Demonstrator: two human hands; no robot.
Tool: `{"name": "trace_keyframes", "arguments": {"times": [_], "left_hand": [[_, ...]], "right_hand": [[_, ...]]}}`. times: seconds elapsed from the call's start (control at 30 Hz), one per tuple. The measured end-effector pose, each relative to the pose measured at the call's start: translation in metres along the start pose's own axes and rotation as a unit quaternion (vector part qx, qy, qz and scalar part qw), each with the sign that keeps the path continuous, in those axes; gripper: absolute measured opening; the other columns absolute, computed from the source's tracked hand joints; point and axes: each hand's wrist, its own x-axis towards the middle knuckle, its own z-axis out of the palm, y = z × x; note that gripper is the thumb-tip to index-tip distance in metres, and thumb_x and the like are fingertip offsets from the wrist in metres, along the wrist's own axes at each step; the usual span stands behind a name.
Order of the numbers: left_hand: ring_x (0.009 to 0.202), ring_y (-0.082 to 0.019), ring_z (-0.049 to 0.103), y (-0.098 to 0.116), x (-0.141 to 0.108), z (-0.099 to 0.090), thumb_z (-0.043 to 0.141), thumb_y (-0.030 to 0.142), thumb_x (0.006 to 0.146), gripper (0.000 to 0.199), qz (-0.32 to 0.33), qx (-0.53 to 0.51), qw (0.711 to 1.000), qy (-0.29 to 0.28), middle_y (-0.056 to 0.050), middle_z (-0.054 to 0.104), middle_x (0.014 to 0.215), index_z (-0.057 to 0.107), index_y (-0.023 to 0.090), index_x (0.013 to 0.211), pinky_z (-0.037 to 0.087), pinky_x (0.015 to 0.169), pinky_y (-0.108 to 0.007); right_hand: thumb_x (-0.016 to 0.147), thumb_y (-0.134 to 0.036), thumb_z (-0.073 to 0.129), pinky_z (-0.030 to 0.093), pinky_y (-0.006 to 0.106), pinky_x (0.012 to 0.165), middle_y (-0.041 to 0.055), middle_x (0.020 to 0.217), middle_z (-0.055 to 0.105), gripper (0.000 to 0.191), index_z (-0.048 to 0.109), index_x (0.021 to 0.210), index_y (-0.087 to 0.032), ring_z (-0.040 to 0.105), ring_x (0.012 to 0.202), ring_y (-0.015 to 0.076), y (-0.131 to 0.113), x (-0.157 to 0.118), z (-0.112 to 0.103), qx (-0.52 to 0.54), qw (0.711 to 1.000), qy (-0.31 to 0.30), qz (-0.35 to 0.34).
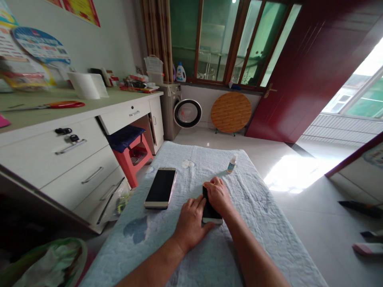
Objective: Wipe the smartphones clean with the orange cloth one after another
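A smartphone (212,216) with a dark screen lies on the light blue quilted cloth (257,215). My left hand (193,219) grips its left side, fingers along the edge and thumb by the bottom end. Over the upper part of the screen, my right hand (218,193) presses down with bent fingers. Whatever is under those fingertips is too small and hidden to name. To the left lies a second, larger smartphone (161,187), gold-rimmed, screen up and untouched. A small spray bottle (231,164) with a clear cap stands upright beyond my right hand.
At left runs a white desk (89,139) with drawers, holding a paper roll (85,85) and red-handled scissors (66,105). A red stool (134,155) is tucked beneath it. Further back are a washing machine (170,119) with its door open and a round wooden tabletop (231,112).
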Motion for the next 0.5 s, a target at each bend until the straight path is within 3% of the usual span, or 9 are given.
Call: {"name": "trace_keyframes", "arguments": {"times": [0.2,0.5], "left_hand": [[0.113,-0.032,0.051,-0.001,-0.001,0.001,0.068,0.057,0.074,0.072,-0.003,-0.002,1.000,0.003,-0.011,0.053,0.136,0.050,0.018,0.131,0.041,0.097,-0.045],[0.120,-0.032,0.048,0.001,-0.001,0.001,0.072,0.045,0.072,0.067,-0.017,0.008,1.000,0.000,-0.010,0.052,0.138,0.051,0.019,0.130,0.039,0.101,-0.046]], "right_hand": [[0.092,-0.020,0.047,0.033,0.024,0.077,0.0047,0.091,0.054,0.024,0.070,0.086,-0.025,0.047,0.086,0.0167,-0.004,0.000,0.003,0.023,1.000,-0.004,-0.021],[0.087,-0.014,0.046,0.035,0.023,0.075,0.0036,0.080,0.051,0.026,0.070,0.081,-0.020,0.049,0.078,0.0147,0.029,-0.010,-0.007,0.032,0.997,0.010,0.063]]}}
